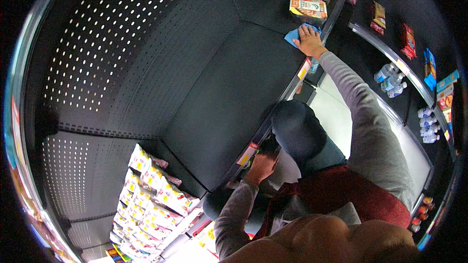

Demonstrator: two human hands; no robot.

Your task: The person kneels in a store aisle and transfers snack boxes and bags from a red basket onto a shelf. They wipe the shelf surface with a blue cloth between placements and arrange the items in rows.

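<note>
My right hand (310, 40) presses a folded blue cloth (293, 37) down onto the black metal shelf (234, 80), near its front edge and just before a row of packaged food trays (309, 7). The fingers are slightly spread over the cloth, which shows around them. My left hand (261, 168) is low at the front edge of the shelf, beside a red and yellow price label (247, 154). Its fingers are curled near a dark shape, and I cannot tell whether they hold anything.
Rows of white printed snack bags (153, 197) stand at the shelf's lower left. A perforated back panel (98, 44) rises behind. My bent knee (298, 128) is close to the shelf edge. At right, another shelf unit (387, 44) bears water bottles (391, 80) and snack packs (408, 42).
</note>
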